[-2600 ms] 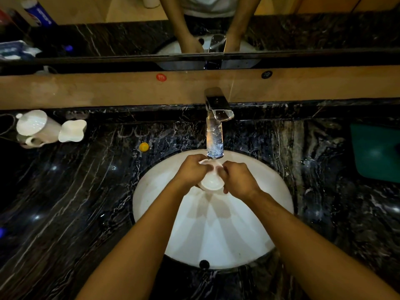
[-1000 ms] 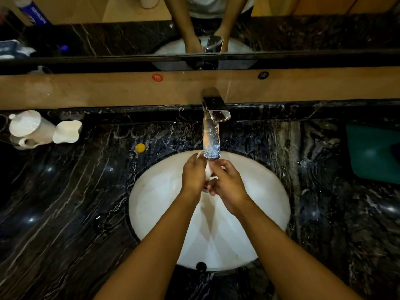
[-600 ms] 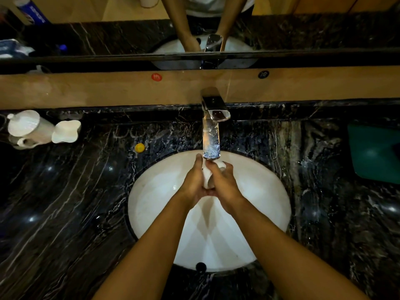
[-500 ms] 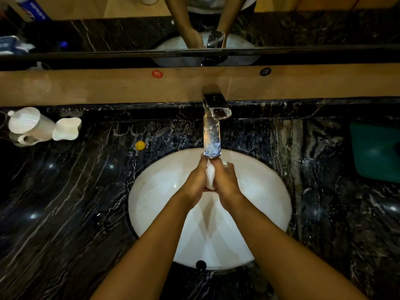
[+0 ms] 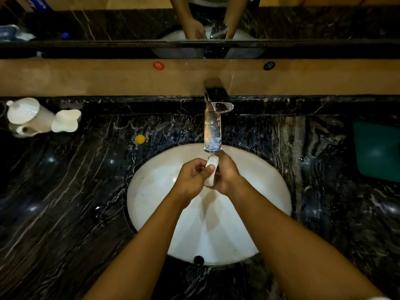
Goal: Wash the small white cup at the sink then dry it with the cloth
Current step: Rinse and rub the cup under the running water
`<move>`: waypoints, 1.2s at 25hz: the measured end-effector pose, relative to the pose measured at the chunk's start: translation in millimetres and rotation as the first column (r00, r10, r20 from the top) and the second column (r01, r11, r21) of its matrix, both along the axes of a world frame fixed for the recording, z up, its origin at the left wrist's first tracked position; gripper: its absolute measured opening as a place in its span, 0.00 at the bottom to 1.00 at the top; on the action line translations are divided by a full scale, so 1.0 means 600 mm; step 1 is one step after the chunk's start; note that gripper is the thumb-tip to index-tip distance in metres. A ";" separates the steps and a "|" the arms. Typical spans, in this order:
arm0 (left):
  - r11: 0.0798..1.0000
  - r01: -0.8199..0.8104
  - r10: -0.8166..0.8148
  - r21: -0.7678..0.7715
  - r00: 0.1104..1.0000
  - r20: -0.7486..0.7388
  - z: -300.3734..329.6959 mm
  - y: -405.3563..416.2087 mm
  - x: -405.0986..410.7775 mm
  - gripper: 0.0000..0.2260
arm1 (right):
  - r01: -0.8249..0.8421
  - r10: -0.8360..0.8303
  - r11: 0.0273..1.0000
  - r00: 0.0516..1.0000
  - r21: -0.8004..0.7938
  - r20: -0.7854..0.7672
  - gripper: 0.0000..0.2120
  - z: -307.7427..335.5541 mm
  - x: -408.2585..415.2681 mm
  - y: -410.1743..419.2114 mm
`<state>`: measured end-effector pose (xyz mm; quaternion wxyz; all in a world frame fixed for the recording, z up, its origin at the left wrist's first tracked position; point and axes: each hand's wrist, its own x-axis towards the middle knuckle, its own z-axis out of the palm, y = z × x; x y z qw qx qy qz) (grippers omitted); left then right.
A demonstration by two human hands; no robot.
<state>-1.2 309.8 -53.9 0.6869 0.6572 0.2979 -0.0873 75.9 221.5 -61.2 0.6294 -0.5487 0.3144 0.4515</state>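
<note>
The small white cup [image 5: 211,169] is held on its side between both hands over the white oval sink [image 5: 151,191], just under the running water from the chrome tap [image 5: 213,118]. My left hand [image 5: 191,177] has its fingers curled round the cup's left side, thumb on its wall. My right hand [image 5: 227,173] grips the cup from the right and hides most of that side. The green cloth [image 5: 377,150] lies on the counter at the far right, apart from both hands.
The sink is set in a black marble counter [image 5: 65,202]. At the back left stand a white jug [image 5: 26,115] and a white dish [image 5: 66,121]. A small yellow cap [image 5: 140,139] lies left of the tap. A mirror runs along the back wall.
The cup has turned from rim-up to lying on its side between the hands. My left fingers have shifted and curled over its left wall. Water keeps running.
</note>
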 end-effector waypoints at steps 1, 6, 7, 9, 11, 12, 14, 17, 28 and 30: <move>1.000 -0.014 0.014 -0.011 1.000 0.015 0.002 -0.001 0.002 0.05 | -0.056 0.055 0.998 0.998 0.019 0.027 0.13 0.003 -0.001 -0.001; 0.997 0.002 0.003 -0.073 0.998 0.069 -0.002 0.004 -0.002 0.08 | -0.051 0.052 0.997 0.998 0.051 -0.021 0.16 -0.011 0.019 -0.008; 0.997 -0.002 0.008 -0.082 0.997 0.077 -0.003 0.004 -0.003 0.09 | -0.029 0.030 0.999 0.999 0.030 -0.032 0.16 -0.017 0.024 -0.007; 0.995 -0.024 0.033 -0.100 0.996 0.083 -0.005 0.005 -0.003 0.10 | 0.002 -0.002 1.000 1.000 0.001 -0.026 0.13 -0.027 0.029 -0.004; 0.994 -0.012 0.022 -0.106 0.995 0.095 -0.005 0.008 -0.002 0.09 | 0.040 -0.040 0.999 0.999 0.025 -0.016 0.14 -0.029 0.029 -0.005; 0.994 0.000 0.011 -0.105 0.995 0.102 -0.006 0.011 -0.002 0.07 | 0.041 -0.041 0.998 0.999 0.048 -0.018 0.15 -0.029 0.029 -0.006; 0.992 0.023 -0.009 -0.121 0.993 0.113 -0.007 0.017 -0.005 0.06 | -0.010 0.010 0.995 1.000 0.096 -0.001 0.15 -0.026 0.028 -0.011; 0.989 0.040 -0.021 -0.144 0.991 0.129 -0.007 0.020 -0.009 0.07 | -0.088 0.081 0.992 0.994 0.092 0.075 0.14 -0.025 0.025 -0.014; 0.989 -0.020 0.018 -0.143 1.000 -0.012 0.011 0.002 0.023 0.10 | -0.061 0.121 0.985 0.910 -0.159 0.398 0.08 -0.011 0.011 0.004; 0.988 -0.124 0.122 -0.087 0.992 -0.028 0.012 -0.006 0.031 0.09 | -0.057 0.082 0.994 0.956 -0.094 0.282 0.10 -0.010 0.007 0.003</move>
